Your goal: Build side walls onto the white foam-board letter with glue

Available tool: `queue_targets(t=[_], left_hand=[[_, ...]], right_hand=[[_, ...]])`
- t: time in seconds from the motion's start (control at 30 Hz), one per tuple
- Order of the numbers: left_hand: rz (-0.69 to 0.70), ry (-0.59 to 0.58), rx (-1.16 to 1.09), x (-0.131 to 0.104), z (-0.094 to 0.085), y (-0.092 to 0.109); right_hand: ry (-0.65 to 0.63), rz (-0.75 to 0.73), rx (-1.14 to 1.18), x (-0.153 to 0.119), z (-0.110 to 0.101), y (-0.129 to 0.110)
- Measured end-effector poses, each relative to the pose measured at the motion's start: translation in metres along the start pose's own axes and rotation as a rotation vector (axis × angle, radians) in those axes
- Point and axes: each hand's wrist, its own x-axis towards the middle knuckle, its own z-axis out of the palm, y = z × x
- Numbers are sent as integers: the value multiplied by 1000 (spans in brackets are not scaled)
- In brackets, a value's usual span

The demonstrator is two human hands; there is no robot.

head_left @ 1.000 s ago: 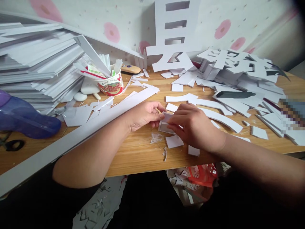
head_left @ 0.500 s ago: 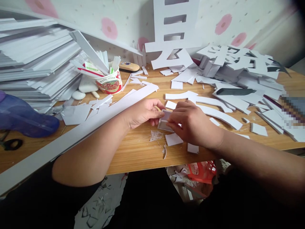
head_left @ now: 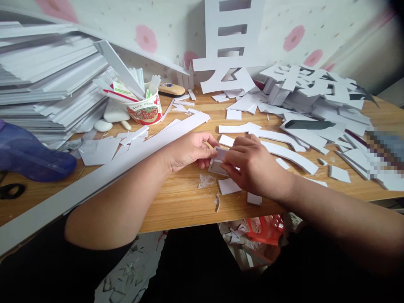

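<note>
Between my two hands is a small white foam board piece (head_left: pixel 218 167), box-like, with thin raised edges. My left hand (head_left: pixel 193 152) pinches its upper left side between thumb and fingers. My right hand (head_left: pixel 252 166) is closed over its right side, the fingertips pressed against it; whether a thin strip or tool sits in those fingers is hidden. Just below lie a flat white offcut (head_left: pixel 229 186) and a crumpled clear scrap (head_left: pixel 205 181). Curved white strips (head_left: pixel 288 155) lie beyond my right hand. A long white board strip (head_left: pixel 132 164) runs diagonally beside my left forearm.
Stacked white boards (head_left: pixel 47 71) rise at the left behind a blue bottle (head_left: pixel 34 151) and black scissor handle (head_left: pixel 11 191). A paper tub (head_left: pixel 145 111) holds strips. A large cut-out character (head_left: pixel 232 63) leans on the wall; cut letters (head_left: pixel 315 84) pile at right. Below is a red basket (head_left: pixel 265 229).
The view has shifted very slightly. Both hands stay on the small foam board piece in nearly the same pose, and the things on the table have not moved.
</note>
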Motion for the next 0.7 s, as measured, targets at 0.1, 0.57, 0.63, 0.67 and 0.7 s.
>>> queue_targets(t=[0.1,0.57,0.63,0.67,0.7], left_hand=[[4,-1,9,-1,-1,0],[37,-37,-53,2,-3,-7],[32,-32,-46,2,-3,-7],[30,-31,-42,2,-3,-7],[29,-30,-39,2,-3,-7]], right_hand=[[-10,0,-24,2,0,-1],[-25,14,-65,4,2,-4],[-36,20,-62,3,2,-4],[-41,23,-61,3,2,-4],[-47,27,-60,2,2,-4]])
